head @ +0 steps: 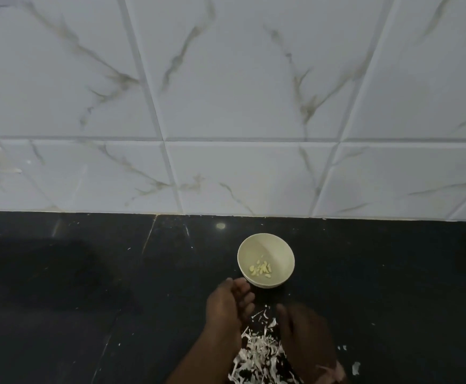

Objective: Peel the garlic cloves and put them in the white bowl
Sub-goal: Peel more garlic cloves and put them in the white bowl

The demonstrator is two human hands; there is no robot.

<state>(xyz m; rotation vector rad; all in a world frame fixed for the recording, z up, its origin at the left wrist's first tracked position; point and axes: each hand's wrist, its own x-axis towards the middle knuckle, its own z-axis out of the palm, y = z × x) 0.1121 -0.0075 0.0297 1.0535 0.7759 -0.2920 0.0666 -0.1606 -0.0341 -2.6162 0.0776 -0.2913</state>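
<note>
Low in the frame's centre, the left hand (227, 306) hangs above the black countertop (87, 300), fingers loosely curled toward the white bowl (279, 250), nearly touching its near rim; whether it pinches anything cannot be told. The right hand (304, 333), blurred, lies over the garlic skins (256, 353) with fingers fairly straight. Peeled garlic cloves (261, 268) sit in the bowl's bottom.

White bowl (265, 260) just beyond my fingers, dark counter (60, 300) lying open left and right of the bowl, tiled wall (226, 106) closing off the far side behind it, heap of garlic skins (259, 353) nearside of it
</note>
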